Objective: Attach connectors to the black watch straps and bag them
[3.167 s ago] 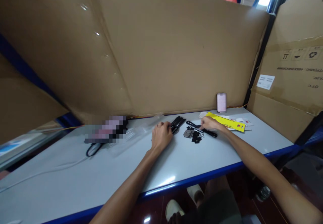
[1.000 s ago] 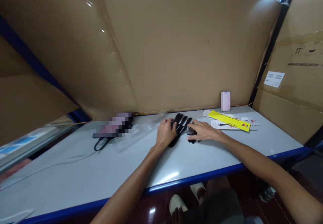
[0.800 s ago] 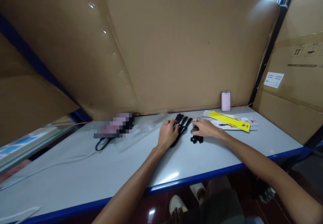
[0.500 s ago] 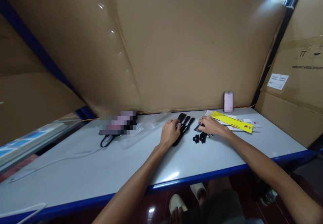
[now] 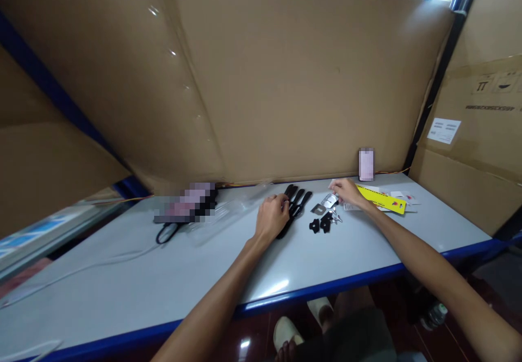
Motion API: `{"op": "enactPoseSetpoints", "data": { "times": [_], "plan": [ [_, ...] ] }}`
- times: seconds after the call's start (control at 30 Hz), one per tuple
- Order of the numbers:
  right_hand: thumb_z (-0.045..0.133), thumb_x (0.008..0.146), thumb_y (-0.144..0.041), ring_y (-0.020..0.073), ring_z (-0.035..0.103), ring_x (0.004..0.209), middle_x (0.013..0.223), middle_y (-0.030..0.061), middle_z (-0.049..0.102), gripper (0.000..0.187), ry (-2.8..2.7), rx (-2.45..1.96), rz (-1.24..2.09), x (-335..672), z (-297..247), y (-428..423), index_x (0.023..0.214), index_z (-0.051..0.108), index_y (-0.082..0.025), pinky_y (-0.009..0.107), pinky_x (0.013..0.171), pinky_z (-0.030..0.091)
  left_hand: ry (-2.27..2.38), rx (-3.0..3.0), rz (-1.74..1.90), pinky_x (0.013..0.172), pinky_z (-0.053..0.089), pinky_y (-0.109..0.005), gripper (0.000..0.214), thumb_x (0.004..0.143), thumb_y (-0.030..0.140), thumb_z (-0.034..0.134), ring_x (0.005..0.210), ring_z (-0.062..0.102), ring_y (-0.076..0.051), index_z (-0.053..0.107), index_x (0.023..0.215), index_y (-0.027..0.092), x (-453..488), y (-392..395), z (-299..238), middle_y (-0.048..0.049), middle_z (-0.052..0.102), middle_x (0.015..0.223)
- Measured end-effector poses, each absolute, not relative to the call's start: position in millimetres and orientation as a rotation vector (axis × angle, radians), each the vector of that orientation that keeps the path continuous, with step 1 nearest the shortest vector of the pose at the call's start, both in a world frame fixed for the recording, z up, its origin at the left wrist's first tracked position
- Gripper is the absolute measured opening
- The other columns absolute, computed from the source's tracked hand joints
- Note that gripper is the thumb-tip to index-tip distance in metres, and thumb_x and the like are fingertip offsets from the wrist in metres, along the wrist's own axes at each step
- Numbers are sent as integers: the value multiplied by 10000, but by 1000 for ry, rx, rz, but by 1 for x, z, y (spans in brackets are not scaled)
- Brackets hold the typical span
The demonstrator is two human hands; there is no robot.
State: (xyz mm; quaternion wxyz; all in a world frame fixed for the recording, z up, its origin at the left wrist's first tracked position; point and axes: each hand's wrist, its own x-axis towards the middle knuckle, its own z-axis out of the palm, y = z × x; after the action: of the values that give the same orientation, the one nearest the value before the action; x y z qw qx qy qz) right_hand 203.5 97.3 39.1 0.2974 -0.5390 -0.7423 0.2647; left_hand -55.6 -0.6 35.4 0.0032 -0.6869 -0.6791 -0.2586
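Observation:
My left hand point(image 5: 272, 215) is closed at the near-left side of several long, black, blade-shaped pieces point(image 5: 294, 211), with its fingers curled against them. These pieces lie side by side, rounded ends pointing away from me. Further right, my right hand point(image 5: 346, 191) has its fingers pinched together beside a shiny silvery piece point(image 5: 329, 201); what they hold, if anything, is hidden. In front of that hand lie a flat grey plate point(image 5: 318, 209), black star-shaped plates point(image 5: 314, 225) and a small cluster of metal screws or fittings point(image 5: 336, 218).
A yellow card strip point(image 5: 383, 200) lies over white papers on the right. A phone point(image 5: 366, 164) leans upright at the back. Left of my hands are clear plastic wrap point(image 5: 228, 212), a blurred dark item with a strap loop point(image 5: 185, 204) and a white cable point(image 5: 106, 257). Cardboard walls point(image 5: 277, 90) enclose the table point(image 5: 183, 280).
My right hand has moved away and slightly right, uncovering the grey plate, the silvery piece and the metal fittings. My left hand stays at the black pieces.

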Motion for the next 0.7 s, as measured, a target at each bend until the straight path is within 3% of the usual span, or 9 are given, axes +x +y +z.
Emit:
{"op": "enactPoseSetpoints", "data": {
  "times": [0.17,0.27,0.43,0.6,0.7],
  "plan": [
    [544,938,-191,177,722,822,958,65,796,258,-2118,-1490,287,204,52,90,1033,782,-168,225,719,483,-2225,-2162,-682,812,474,-333,358,978,218,397,1011,700,-268,709,1153,202,-51,-8,44,-120,768,1074],
    [626,922,-310,253,714,1006,1035,112,791,238,-2288,-1564,107,203,54,83,1038,788,-181,269,807,476,-2240,-2140,-455,778,483,-354,359,995,296,393,972,722,-305,719,1123,214,-45,-15,50,-146,774,1026],
    [686,885,-521,335,685,1069,1170,198,733,455,-2491,-1541,-3,194,47,70,1121,757,-139,345,832,482,-2118,-2189,-202,802,517,-409,377,988,436,453,967,726,-350,709,1092,179,-38,-23,51,-194,755,1047],
    [706,890,-403,316,676,1072,1195,170,720,338,-2499,-1530,115,186,45,67,1135,757,-176,339,809,477,-2077,-2206,-248,835,534,-400,301,954,406,552,1061,695,-337,686,1132,203,-38,-21,42,-177,707,1178],
    [742,861,-425,306,678,1057,1162,148,735,351,-2535,-1474,161,187,45,68,1118,766,-187,318,788,466,-2107,-2201,-283,854,538,-402,293,954,375,556,1108,672,-334,671,1157,198,-38,-21,41,-183,686,1209]
  ]
}}
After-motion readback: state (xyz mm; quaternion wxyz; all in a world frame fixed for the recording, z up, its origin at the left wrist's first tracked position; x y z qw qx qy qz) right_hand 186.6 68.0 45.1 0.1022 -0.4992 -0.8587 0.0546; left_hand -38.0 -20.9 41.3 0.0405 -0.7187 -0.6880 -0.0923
